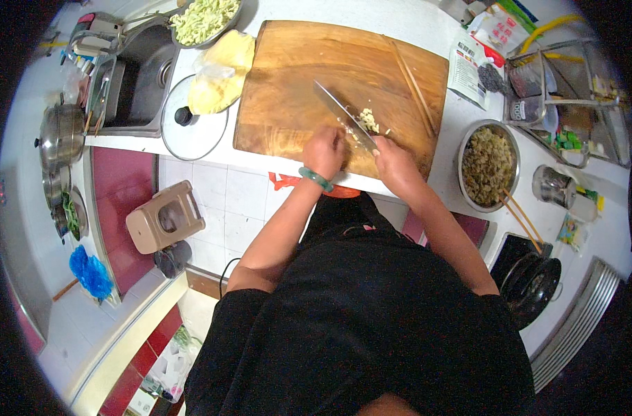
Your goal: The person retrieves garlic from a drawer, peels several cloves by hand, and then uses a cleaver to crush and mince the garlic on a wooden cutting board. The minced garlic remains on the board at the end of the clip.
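Observation:
A large wooden cutting board (302, 76) lies on the white counter before me. My right hand (398, 168) is closed round the handle of a kitchen knife (342, 113), whose broad blade slants away to the far left over the board. Small chopped pale pieces (369, 120), possibly garlic, lie beside the blade's right side. Some smaller bits are on the left, near my fingers. My left hand (323, 152), with a green bangle (316, 179) at the wrist, rests curled at the board's near part, just left of the blade. What its fingers hold, if anything, is hidden.
Chopsticks (411, 84) lie along the board's right side. Further right is a metal bowl of food (490, 166) with chopsticks and a black pan (534, 284). At left are a glass lid (208, 132), yellow sheet-like food (226, 59), a bowl of pale green strips (204, 22) and a sink (139, 76).

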Action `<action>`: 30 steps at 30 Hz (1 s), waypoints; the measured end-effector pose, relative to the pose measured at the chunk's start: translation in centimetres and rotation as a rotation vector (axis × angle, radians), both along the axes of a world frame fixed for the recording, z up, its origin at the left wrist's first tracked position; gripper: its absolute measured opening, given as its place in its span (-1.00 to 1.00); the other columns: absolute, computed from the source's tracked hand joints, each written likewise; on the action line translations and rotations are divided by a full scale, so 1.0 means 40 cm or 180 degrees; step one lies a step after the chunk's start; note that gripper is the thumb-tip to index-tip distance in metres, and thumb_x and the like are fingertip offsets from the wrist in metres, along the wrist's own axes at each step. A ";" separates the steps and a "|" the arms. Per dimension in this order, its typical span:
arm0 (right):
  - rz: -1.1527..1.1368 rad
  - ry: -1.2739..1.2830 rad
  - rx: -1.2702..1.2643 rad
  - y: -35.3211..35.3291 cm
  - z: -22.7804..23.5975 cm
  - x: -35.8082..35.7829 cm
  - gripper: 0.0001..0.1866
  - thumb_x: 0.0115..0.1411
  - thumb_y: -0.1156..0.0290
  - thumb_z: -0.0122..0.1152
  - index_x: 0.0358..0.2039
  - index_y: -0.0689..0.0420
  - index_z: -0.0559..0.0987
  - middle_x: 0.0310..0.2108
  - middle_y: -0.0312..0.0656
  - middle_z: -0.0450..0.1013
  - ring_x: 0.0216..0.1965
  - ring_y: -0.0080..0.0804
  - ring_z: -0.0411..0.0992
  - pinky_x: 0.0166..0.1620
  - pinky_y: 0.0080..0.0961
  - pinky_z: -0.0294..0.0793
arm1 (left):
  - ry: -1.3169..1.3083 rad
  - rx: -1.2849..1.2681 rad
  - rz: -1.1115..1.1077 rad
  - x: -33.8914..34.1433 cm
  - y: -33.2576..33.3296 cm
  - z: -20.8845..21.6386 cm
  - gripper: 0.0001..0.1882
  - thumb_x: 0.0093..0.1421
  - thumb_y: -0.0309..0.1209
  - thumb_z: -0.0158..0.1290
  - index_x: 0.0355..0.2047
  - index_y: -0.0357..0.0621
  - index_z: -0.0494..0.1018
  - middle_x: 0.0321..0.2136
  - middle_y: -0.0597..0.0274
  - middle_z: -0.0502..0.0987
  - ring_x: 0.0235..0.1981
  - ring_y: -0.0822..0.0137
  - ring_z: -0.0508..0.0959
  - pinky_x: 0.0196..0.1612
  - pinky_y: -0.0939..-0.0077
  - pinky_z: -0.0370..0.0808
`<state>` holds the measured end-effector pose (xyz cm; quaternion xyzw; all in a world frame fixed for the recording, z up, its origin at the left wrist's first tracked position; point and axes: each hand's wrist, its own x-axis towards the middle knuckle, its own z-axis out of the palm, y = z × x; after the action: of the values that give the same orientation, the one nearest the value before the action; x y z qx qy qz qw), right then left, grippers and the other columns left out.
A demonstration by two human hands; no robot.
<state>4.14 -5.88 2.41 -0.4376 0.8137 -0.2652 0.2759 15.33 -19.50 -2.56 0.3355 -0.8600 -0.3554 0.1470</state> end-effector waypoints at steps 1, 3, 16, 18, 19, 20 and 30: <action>-0.0059 -0.0014 -0.0069 0.003 -0.004 -0.001 -0.74 0.10 0.49 -0.13 -0.18 0.25 0.33 -0.31 0.19 0.36 -0.26 0.15 0.35 -0.19 -0.11 0.33 | -0.0084 0.0095 -0.0141 0.002 0.006 0.012 -0.87 -0.06 -0.38 0.04 -0.46 -0.11 0.45 -0.48 0.07 0.45 -0.47 0.03 0.48 -0.40 0.23 0.42; -0.0157 -0.0045 -0.0215 0.002 -0.004 -0.003 -0.72 0.09 0.49 -0.14 -0.16 0.25 0.33 -0.30 0.19 0.36 -0.26 0.15 0.35 -0.19 -0.12 0.34 | -0.0254 0.0278 -0.0402 0.009 0.018 0.032 -0.89 -0.07 -0.40 0.04 -0.52 -0.14 0.42 -0.53 0.06 0.43 -0.49 0.01 0.46 -0.42 0.23 0.41; -0.0446 0.0191 -0.0056 0.017 0.012 -0.026 -0.72 0.11 0.51 -0.10 -0.13 0.24 0.31 -0.28 0.21 0.34 -0.22 0.18 0.31 -0.20 -0.14 0.29 | 0.0388 -0.0205 -0.0694 -0.070 0.027 -0.013 -0.84 -0.09 -0.58 -0.02 -0.43 -0.20 0.35 -0.46 -0.01 0.39 -0.44 -0.05 0.42 -0.41 0.19 0.38; -0.0402 0.0178 -0.0229 0.014 0.016 -0.031 -0.72 0.11 0.51 -0.10 -0.13 0.23 0.31 -0.29 0.22 0.35 -0.22 0.18 0.31 -0.20 -0.13 0.29 | 0.0424 -0.0109 -0.0348 -0.078 0.018 0.013 -0.80 -0.10 -0.60 -0.05 -0.39 -0.21 0.34 -0.47 -0.06 0.37 -0.40 -0.10 0.39 -0.36 0.16 0.35; -0.0507 0.0130 -0.0114 0.015 0.023 -0.031 -0.72 0.11 0.50 -0.10 -0.13 0.24 0.32 -0.30 0.21 0.35 -0.23 0.17 0.32 -0.20 -0.13 0.30 | 0.0497 -0.0246 -0.0227 -0.083 0.008 0.021 -0.79 -0.10 -0.61 -0.05 -0.38 -0.21 0.34 -0.46 -0.07 0.37 -0.39 -0.11 0.38 -0.35 0.15 0.35; -0.0598 0.0076 0.0006 0.010 0.052 -0.023 -0.72 0.11 0.50 -0.11 -0.13 0.24 0.32 -0.30 0.19 0.36 -0.25 0.16 0.33 -0.20 -0.12 0.31 | 0.0563 -0.0377 -0.0091 -0.085 0.001 0.023 -0.77 -0.11 -0.61 -0.05 -0.37 -0.21 0.34 -0.45 -0.09 0.37 -0.38 -0.11 0.38 -0.34 0.15 0.35; -0.0670 0.0175 -0.0132 0.018 0.044 -0.033 -0.74 0.11 0.48 -0.12 -0.16 0.25 0.33 -0.29 0.18 0.36 -0.22 0.13 0.33 -0.16 -0.12 0.30 | 0.0125 -0.0161 -0.0477 -0.129 0.010 0.003 -0.70 -0.16 -0.62 -0.04 -0.33 -0.20 0.42 -0.39 -0.04 0.38 -0.32 -0.06 0.38 -0.27 0.21 0.35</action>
<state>2.81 -5.16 4.18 -0.3625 0.8567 -0.2974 0.2149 10.17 -19.08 -2.43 0.2593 -0.8883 -0.3500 0.1453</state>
